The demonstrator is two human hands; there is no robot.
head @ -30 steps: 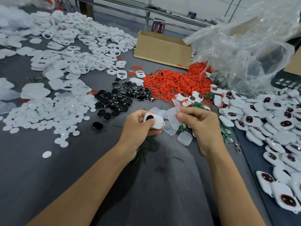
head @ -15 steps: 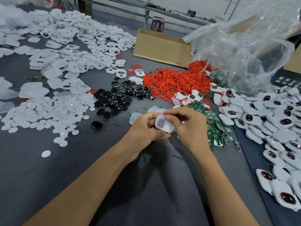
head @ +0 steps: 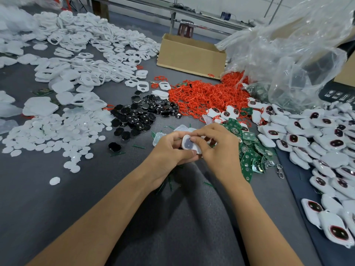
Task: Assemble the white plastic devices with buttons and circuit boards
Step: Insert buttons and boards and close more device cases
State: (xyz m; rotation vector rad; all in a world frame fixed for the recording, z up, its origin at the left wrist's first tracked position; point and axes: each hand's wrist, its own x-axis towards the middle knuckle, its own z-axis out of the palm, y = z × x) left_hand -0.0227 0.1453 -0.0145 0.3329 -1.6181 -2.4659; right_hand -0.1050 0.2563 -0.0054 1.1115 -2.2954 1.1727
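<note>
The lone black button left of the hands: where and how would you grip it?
By its rim, pinched from above. The black button lies flat on the grey cloth, apart from the black pile, so its edges look free on every side. The left hand is nearer, though both hands are busy.

Both bare forearms reach forward and converge at mid-frame. The left hand [head: 169, 150] curls palm-inward, thumb lying along its lower edge, while the right hand [head: 219, 148] arches over from the right, fingertips [head: 194, 140] meeting the left's.
</note>
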